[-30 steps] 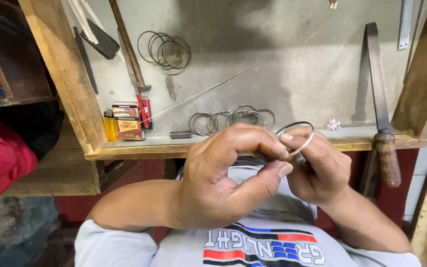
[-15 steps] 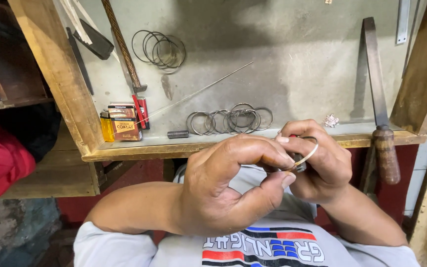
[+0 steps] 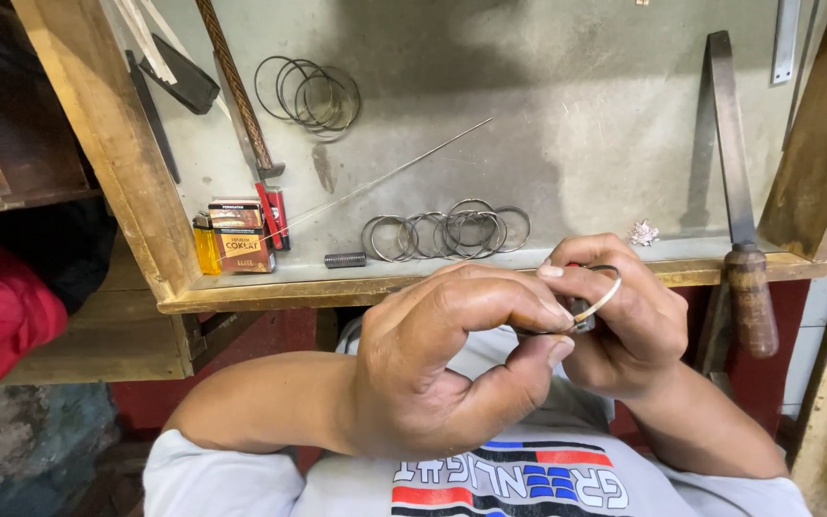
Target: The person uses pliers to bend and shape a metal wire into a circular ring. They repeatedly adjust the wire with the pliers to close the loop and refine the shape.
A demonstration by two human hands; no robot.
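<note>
Left hand point(image 3: 433, 373) nearest, thumb and forefinger pinched on a small dark tool tip at the metal ring point(image 3: 605, 295). Right hand point(image 3: 614, 325) just beyond, fingers curled tight around that ring, holding it above the lap. Farther off, on the workbench point(image 3: 576, 144): loose rings point(image 3: 452, 230), a wooden-handled file point(image 3: 739, 230).

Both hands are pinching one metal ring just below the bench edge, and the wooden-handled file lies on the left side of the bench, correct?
Not quite. The left hand and right hand do pinch one metal ring just below the bench edge, but the head view shows the wooden-handled file on the right side, its handle overhanging the edge.
</note>
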